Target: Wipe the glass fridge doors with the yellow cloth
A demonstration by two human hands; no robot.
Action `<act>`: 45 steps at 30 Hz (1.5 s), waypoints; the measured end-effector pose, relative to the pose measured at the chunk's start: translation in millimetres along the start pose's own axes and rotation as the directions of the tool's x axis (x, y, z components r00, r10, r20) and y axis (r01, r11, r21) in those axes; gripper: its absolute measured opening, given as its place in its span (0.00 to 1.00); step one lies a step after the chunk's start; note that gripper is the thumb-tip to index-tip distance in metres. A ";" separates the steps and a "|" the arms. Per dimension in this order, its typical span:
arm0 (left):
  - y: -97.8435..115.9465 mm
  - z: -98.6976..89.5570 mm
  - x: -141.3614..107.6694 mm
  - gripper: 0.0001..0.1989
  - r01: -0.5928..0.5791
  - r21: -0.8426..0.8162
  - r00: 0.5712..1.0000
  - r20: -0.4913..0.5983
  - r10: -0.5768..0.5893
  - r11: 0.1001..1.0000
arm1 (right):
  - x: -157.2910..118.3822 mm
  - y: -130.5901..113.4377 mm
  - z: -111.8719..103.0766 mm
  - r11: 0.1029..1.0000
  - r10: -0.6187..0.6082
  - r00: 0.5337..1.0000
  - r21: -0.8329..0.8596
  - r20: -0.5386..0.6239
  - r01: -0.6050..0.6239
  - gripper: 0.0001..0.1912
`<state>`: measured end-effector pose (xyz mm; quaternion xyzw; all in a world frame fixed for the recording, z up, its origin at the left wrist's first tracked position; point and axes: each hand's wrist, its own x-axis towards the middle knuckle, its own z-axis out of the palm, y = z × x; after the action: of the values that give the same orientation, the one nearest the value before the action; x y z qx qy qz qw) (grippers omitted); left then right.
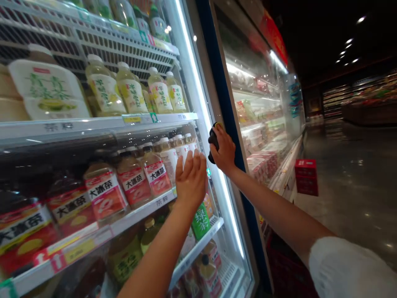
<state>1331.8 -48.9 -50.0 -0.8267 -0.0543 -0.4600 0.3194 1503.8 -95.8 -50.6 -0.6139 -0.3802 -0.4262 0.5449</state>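
Note:
My right hand (223,150) is closed around a small black object (213,142) with a bit of yellow at its top, held at the edge of the lit cooler door (207,97). Its exact kind is partly hidden by the fingers. Left of it, my left hand (191,178) is raised with its fingers stretched upward and nothing in it. It is at the glass in front of the middle shelf; whether the palm touches the glass I cannot tell. Behind the glass stand bottles of red-labelled iced tea (134,180) and white-capped bottles (169,153).
An upper shelf (102,126) holds pale drink bottles (104,89) and a large jug (49,89). Green cartons (201,221) sit lower down. To the right runs another lit cooler (260,120), with red boxes (306,176) beside it above a shiny floor (350,178).

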 end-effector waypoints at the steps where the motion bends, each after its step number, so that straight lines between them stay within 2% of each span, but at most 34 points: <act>1: -0.7 -1.8 5.0 0.38 0.010 -0.014 1.000 -0.006 -0.010 1.000 | -1.2 -1.0 -0.4 1.000 0.005 1.000 0.006 -0.012 -0.005 0.33; 5: -2.7 -9.8 17.0 0.41 0.055 -0.071 0.998 0.022 -0.054 0.996 | -4.9 -2.2 -4.4 0.998 0.032 0.998 0.062 -0.054 -0.029 0.29; 9: -3.2 -12.2 14.4 0.39 0.105 -0.120 0.993 0.071 -0.097 0.987 | 12.4 -5.4 -5.2 0.989 0.139 0.988 0.064 -0.070 -0.135 0.29; 11: -3.1 -13.0 12.7 0.38 0.137 -0.152 0.989 0.066 -0.129 0.979 | 19.0 -9.3 -5.3 0.984 0.171 0.985 0.050 -0.022 -0.170 0.30; 13: -3.5 -16.9 13.1 0.37 0.148 -0.175 0.988 0.063 -0.139 0.973 | 13.5 -13.9 -7.3 0.979 0.198 0.979 0.029 0.056 -0.200 0.32; 17: -11.3 -39.0 22.8 0.35 0.116 -0.132 0.990 0.099 -0.103 0.984 | -4.1 -23.1 -17.3 0.955 0.287 0.943 0.032 0.172 -0.296 0.33; 19: -20.2 -54.5 31.9 0.36 0.077 -0.111 0.990 0.126 -0.063 0.991 | 10.4 -28.4 -21.4 0.930 0.349 0.915 0.050 0.201 -0.365 0.33; 21: -31.1 -69.4 42.5 0.36 0.026 -0.096 0.985 0.172 -0.009 0.995 | 39.9 -34.5 -22.7 0.914 0.385 0.899 0.051 0.212 -0.403 0.33; 24: -46.5 -85.0 56.1 0.37 -0.006 -0.098 0.974 0.225 0.028 0.995 | 72.4 -45.1 -23.8 0.921 0.372 0.902 0.039 0.218 -0.389 0.34; 27: -56.8 -92.0 61.1 0.38 -0.024 -0.109 0.974 0.223 0.048 0.994 | 56.7 -53.2 -30.8 0.935 0.333 0.896 0.022 0.294 -0.355 0.35; 29: -61.5 -95.0 60.6 0.38 -0.030 -0.099 0.972 0.229 0.052 0.995 | 35.8 -54.4 -37.5 0.926 0.349 0.860 0.003 0.372 -0.378 0.35; 31: -65.9 -98.6 60.1 0.38 -0.018 -0.080 0.971 0.238 0.037 0.997 | 29.2 -53.2 -40.8 0.916 0.364 0.832 0.004 0.418 -0.402 0.34; 35: -73.5 -108.9 64.8 0.37 0.000 -0.023 0.966 0.258 0.006 1.000 | 65.9 -56.8 -30.2 0.898 0.416 0.835 -0.021 0.360 -0.438 0.35; 38: -74.9 -116.5 69.4 0.36 0.020 0.020 0.964 0.266 -0.024 1.000 | 74.7 -64.1 -23.6 0.931 0.355 0.861 -0.055 0.365 -0.361 0.36; 42: -74.3 -123.8 70.7 0.38 0.011 0.096 0.936 0.350 -0.044 0.995 | 38.1 -52.7 -36.1 0.996 0.037 0.862 0.055 0.505 -0.075 0.38; 43: -74.7 -125.3 70.5 0.39 -0.001 0.112 0.929 0.367 -0.040 0.994 | 33.3 -47.2 -39.7 0.996 0.007 0.866 0.070 0.501 -0.049 0.38; 45: -76.3 -128.0 70.0 0.40 -0.014 0.136 0.927 0.374 -0.038 0.991 | 37.4 -40.9 -41.8 0.994 0.067 0.887 0.050 0.457 -0.100 0.38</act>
<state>1249.6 -76.9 89.8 -0.8754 -0.1509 -0.2903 0.3559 1474.2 -132.4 0.4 -0.6923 -0.4853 -0.2331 0.4804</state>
